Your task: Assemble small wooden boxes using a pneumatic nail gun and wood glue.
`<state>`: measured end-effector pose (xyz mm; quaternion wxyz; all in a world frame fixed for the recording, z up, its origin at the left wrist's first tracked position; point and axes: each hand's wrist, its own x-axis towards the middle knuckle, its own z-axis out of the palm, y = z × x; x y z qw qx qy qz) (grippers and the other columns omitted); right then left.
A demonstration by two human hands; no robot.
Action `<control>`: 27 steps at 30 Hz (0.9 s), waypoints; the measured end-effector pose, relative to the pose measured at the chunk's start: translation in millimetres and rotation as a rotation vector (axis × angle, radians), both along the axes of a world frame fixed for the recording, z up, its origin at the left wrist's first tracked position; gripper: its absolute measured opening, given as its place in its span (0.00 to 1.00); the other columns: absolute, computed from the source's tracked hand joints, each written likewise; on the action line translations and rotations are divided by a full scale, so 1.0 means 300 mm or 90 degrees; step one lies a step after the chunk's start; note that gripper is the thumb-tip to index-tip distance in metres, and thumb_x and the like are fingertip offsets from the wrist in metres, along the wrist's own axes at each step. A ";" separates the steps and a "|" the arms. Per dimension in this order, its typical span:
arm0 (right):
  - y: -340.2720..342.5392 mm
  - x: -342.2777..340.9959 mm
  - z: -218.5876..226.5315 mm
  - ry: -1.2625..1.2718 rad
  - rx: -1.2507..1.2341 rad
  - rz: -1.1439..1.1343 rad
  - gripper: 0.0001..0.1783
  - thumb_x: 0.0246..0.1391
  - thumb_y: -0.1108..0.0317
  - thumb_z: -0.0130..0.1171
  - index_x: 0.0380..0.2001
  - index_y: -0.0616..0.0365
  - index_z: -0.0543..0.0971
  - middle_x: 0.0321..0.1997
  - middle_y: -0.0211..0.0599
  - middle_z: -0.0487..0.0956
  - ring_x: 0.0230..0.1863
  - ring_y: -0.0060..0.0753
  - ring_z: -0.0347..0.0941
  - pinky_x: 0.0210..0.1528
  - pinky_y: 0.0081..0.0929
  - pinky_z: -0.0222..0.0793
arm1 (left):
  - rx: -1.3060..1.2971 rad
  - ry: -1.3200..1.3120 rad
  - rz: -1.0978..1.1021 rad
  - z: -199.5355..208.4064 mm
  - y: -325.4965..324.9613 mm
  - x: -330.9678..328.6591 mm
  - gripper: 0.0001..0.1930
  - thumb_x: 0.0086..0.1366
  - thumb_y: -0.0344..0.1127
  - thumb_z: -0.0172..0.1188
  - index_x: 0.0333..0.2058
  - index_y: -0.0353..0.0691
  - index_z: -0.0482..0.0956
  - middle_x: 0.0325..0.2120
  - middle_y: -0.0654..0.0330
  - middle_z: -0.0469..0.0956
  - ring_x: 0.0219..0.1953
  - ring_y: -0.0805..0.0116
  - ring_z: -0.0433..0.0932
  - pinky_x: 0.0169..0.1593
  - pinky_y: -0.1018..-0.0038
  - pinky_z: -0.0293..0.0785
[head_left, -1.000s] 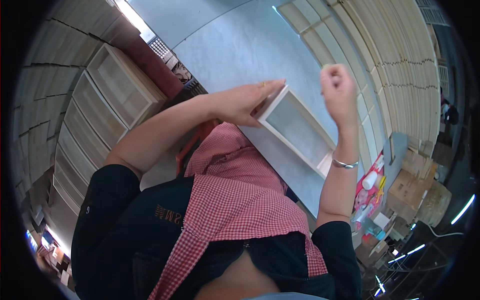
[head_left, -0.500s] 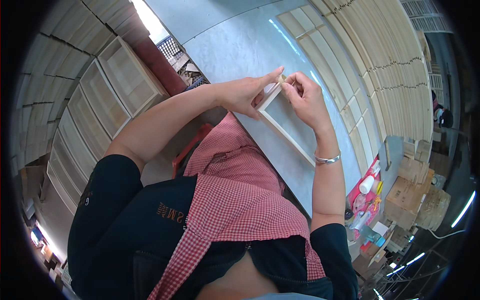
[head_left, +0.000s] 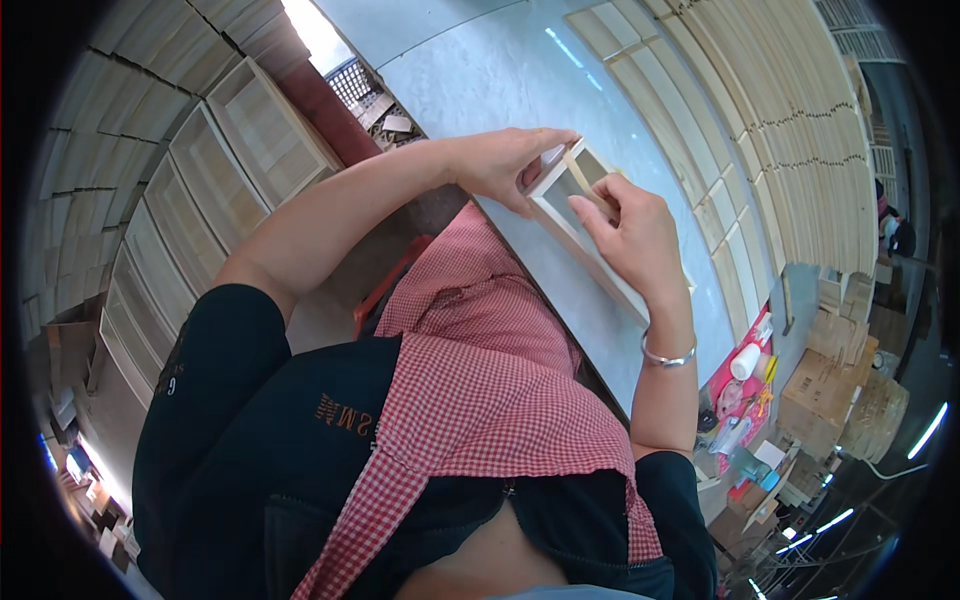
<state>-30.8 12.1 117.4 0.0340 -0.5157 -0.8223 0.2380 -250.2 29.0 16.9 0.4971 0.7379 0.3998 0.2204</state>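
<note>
Frame (head_left: 588,253) of pale wood, long and rectangular, is held at an angle above the grey table (head_left: 470,90), in front of the person's body; whether its lower edge touches the table top, I cannot tell. At its upper end there is a narrow yellowish strip (head_left: 577,170), which runs from near the left fingertips toward the right hand (head_left: 635,235). Left hand (head_left: 500,165) grips this end of the frame: the thumb is on the near side, the fingers are stretched along the end, and the space between them is filled by the wood. The left forearm comes across from the side, almost straight, with the elbow out. The right hand is over the frame's opening, its fingers curled and the thumb close to the bent forefinger, so that the strip appears pinched between them. The right forearm rises upright from below, with a silver bracelet (head_left: 668,358) at the wrist. Beyond the frame, flat wooden panels (head_left: 640,80) lie on the table, beside a long row of thin boards (head_left: 790,130). On the left side stand several wooden trays (head_left: 230,180).
</note>
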 end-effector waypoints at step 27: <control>-0.386 0.744 -0.185 0.062 0.143 -0.328 0.33 0.51 0.79 0.60 0.63 0.64 0.69 0.47 0.41 0.74 0.26 0.28 0.67 0.29 0.24 0.67 | 0.180 0.188 0.010 -0.056 0.029 0.007 0.59 0.42 0.43 0.80 0.71 0.49 0.55 0.54 0.51 0.72 0.51 0.51 0.71 0.60 0.57 0.70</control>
